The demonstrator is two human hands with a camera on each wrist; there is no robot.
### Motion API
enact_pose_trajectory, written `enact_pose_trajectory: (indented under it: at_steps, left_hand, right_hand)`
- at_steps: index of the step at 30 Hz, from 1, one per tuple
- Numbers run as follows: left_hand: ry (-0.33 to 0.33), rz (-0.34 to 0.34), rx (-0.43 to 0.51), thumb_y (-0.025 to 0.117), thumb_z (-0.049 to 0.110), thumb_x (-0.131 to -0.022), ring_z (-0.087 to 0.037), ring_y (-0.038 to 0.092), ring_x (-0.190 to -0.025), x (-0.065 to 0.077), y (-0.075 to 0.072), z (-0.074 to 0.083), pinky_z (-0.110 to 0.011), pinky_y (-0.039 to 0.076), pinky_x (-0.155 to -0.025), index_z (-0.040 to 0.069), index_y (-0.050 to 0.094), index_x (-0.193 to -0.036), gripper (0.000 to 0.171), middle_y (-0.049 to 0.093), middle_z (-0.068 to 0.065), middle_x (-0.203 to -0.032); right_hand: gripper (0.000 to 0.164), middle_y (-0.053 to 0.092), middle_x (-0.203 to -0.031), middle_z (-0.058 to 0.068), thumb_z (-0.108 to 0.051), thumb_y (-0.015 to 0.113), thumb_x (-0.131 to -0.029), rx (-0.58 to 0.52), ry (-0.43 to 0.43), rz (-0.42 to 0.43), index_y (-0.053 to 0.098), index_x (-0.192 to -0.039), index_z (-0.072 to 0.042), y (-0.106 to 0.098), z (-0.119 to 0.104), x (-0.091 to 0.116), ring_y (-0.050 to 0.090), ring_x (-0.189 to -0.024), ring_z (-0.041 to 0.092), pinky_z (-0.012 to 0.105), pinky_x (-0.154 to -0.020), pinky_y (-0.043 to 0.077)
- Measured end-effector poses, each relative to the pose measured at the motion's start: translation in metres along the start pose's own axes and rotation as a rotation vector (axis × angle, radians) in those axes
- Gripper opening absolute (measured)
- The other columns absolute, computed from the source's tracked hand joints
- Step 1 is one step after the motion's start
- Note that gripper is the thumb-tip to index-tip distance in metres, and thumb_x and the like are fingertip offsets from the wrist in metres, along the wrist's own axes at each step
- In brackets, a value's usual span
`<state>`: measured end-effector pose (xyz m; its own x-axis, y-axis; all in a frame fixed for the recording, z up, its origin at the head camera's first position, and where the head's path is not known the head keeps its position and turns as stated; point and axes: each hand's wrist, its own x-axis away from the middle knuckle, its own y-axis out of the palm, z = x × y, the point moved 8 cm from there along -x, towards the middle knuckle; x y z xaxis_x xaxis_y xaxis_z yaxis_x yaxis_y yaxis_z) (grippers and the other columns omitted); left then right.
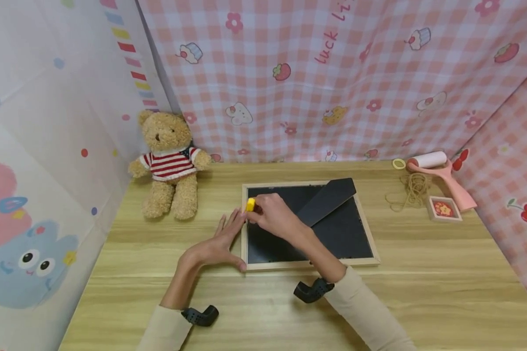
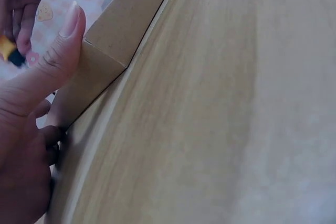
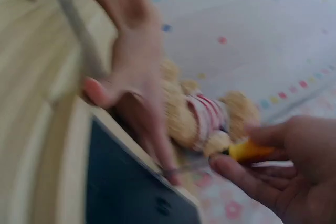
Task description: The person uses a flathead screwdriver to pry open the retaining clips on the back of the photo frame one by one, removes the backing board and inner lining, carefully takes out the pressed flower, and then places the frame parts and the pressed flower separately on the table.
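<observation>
A wooden picture frame (image 1: pixel 376 239) lies face down on the table, its black backing (image 1: pixel 268 243) up and a black easel stand (image 1: pixel 327 202) slanting across it. My left hand (image 1: pixel 215 247) rests against the frame's left side, fingers spread and fairly straight, thumb by the near left corner. Over that same side, my right hand (image 1: pixel 277 214) pinches the yellow handle of a screwdriver (image 1: pixel 250 204). Its thin shaft points toward the frame's edge in the right wrist view, close to the left fingertips (image 3: pixel 173 177). Fingers partly hide the handle.
A teddy bear (image 1: pixel 169 163) in a striped shirt sits at the back left. At the back right are a white roll (image 1: pixel 429 160), a pink tool with a forked head (image 1: pixel 461 192), a twine bundle (image 1: pixel 416 187), a yellow ring (image 1: pixel 398 164) and a small framed box (image 1: pixel 444 209).
</observation>
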<state>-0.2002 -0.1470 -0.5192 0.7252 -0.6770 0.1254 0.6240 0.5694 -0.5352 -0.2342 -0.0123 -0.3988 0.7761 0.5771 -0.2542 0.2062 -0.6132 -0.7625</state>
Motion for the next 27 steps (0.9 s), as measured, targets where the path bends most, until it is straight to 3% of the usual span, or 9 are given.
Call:
enact_pose_trajectory:
  at_steps: [5,8,12,15,18,21,24,27]
  left_hand:
    - [0.074,0.081,0.007,0.089,0.065,-0.08,-0.026,-0.019,-0.171,0.001,0.004,-0.01,-0.033,-0.024,-0.133,0.019,-0.003,-0.178,0.142,-0.012,-0.015,-0.184]
    - [0.131,0.133,-0.005,0.084,0.057,-0.091,-0.031,-0.012,-0.172,0.011,0.01,-0.006,-0.03,-0.021,-0.133,0.013,0.004,-0.178,0.126,-0.005,-0.019,-0.185]
    - [0.169,0.205,-0.037,0.077,0.044,-0.103,-0.043,-0.006,-0.171,0.029,0.022,0.007,-0.029,-0.019,-0.134,0.003,0.008,-0.176,0.109,-0.001,-0.026,-0.183]
    - [0.156,0.252,-0.044,0.078,0.043,-0.102,-0.043,-0.005,-0.17,0.038,0.032,0.014,-0.025,-0.02,-0.132,0.002,0.009,-0.176,0.109,-0.001,-0.026,-0.183]
    - [0.163,0.314,-0.097,0.077,0.046,-0.102,-0.039,-0.002,-0.171,0.04,0.041,0.018,-0.022,-0.019,-0.132,0.001,0.011,-0.176,0.109,0.004,-0.027,-0.183]
    - [0.169,0.354,-0.127,0.075,0.046,-0.103,-0.035,0.002,-0.172,0.039,0.044,0.021,-0.02,-0.017,-0.132,0.0,0.014,-0.175,0.105,0.009,-0.028,-0.182]
    - [0.164,0.359,-0.108,0.074,0.035,-0.104,-0.042,0.006,-0.171,0.038,0.042,0.023,-0.021,-0.015,-0.133,-0.005,0.015,-0.173,0.1,0.012,-0.03,-0.181]
    - [0.098,0.355,-0.085,0.073,0.026,-0.105,-0.047,0.011,-0.169,0.038,0.035,0.02,-0.035,-0.004,-0.139,-0.004,0.016,-0.174,0.093,0.016,-0.028,-0.181]
  right_hand:
    - [0.026,0.067,-0.091,0.012,-0.022,0.062,-0.114,-0.023,0.081,0.031,0.067,-0.099,-0.001,-0.046,0.026,0.009,0.062,-0.07,0.017,0.03,-0.068,0.054]
    - [0.019,0.059,-0.096,0.015,-0.014,0.056,-0.115,0.061,0.154,0.022,0.061,-0.105,0.001,-0.075,0.053,0.014,0.057,-0.075,0.024,0.038,-0.071,0.051]
    - [0.011,0.063,-0.096,0.021,-0.001,0.057,-0.111,0.236,0.261,-0.049,0.062,-0.108,0.008,-0.102,0.102,0.018,0.059,-0.085,0.036,0.05,-0.082,0.053]
    - [0.016,0.068,-0.098,0.026,-0.003,0.061,-0.109,0.36,0.336,-0.12,0.067,-0.11,0.012,-0.111,0.139,0.024,0.062,-0.091,0.042,0.059,-0.099,0.049]
    - [0.021,0.07,-0.095,0.025,-0.007,0.063,-0.11,0.415,0.375,-0.159,0.07,-0.113,0.012,-0.114,0.167,0.029,0.061,-0.087,0.042,0.062,-0.105,0.042]
    - [0.019,0.066,-0.084,0.021,-0.008,0.063,-0.11,0.404,0.391,-0.178,0.072,-0.108,0.009,-0.114,0.183,0.034,0.055,-0.077,0.035,0.056,-0.095,0.043]
    - [0.019,0.063,-0.081,0.017,-0.009,0.064,-0.109,0.37,0.4,-0.186,0.072,-0.104,0.008,-0.114,0.19,0.039,0.054,-0.073,0.031,0.048,-0.082,0.046]
    - [0.024,0.065,-0.085,0.02,-0.011,0.065,-0.109,0.347,0.424,-0.206,0.073,-0.11,0.011,-0.116,0.193,0.044,0.058,-0.076,0.033,0.046,-0.075,0.049]
